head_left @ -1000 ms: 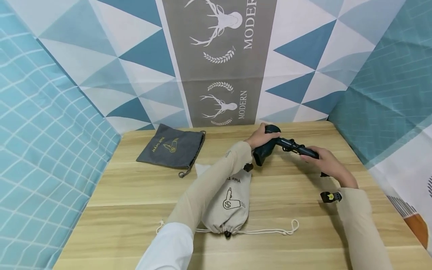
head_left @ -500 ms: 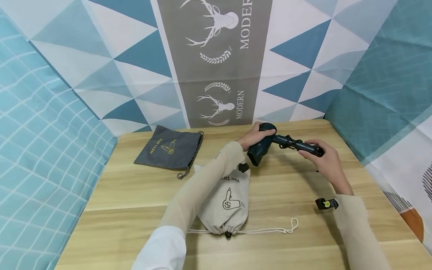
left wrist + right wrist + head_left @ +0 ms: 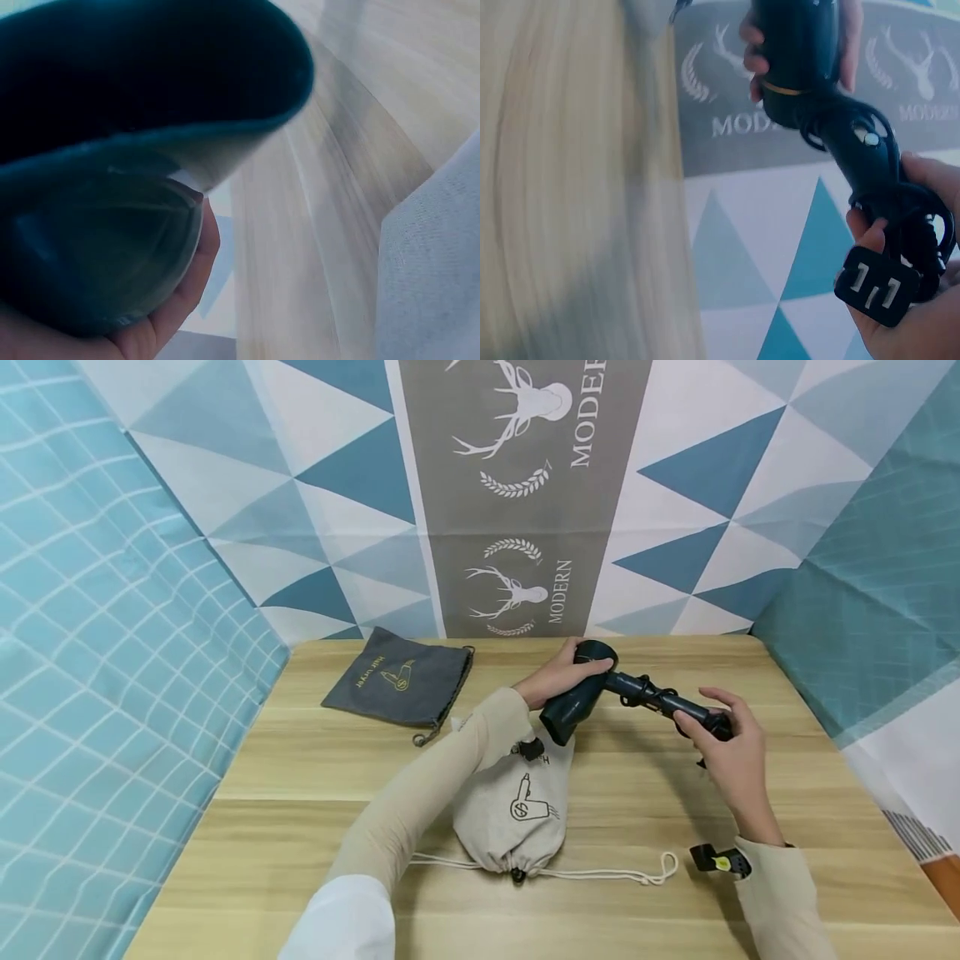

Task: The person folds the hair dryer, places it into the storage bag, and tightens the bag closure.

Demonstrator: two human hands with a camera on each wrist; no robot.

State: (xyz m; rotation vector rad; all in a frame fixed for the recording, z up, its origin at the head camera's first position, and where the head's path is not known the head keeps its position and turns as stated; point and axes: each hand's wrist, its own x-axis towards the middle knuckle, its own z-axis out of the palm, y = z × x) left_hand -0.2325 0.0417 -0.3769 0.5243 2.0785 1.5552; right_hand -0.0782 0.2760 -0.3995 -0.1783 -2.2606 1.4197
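Both hands hold a dark hair dryer (image 3: 573,706) over the back right part of the table. My left hand (image 3: 558,677) grips its body, thumb across the top. In the left wrist view the wide nozzle mouth (image 3: 172,71) fills the upper left, with left fingers (image 3: 191,281) curled round the body. My right hand (image 3: 735,756) is at the far end of the handle, thumb on one side and fingers on the other. The cord (image 3: 919,206) is wound about the handle. The plug (image 3: 876,286), prongs bared, lies by the right palm.
A light drawstring bag (image 3: 510,818) with a hair dryer print lies partly under the left forearm, its cords spread sideways. A flat grey drawstring pouch (image 3: 405,681) lies at the back left. Patterned cloth walls (image 3: 540,527) stand behind and beside the wooden table (image 3: 300,827).
My right hand has slid toward the handle's end and its fingers have loosened and spread. The left hand keeps its grip on the hair dryer. The head view has shifted slightly.
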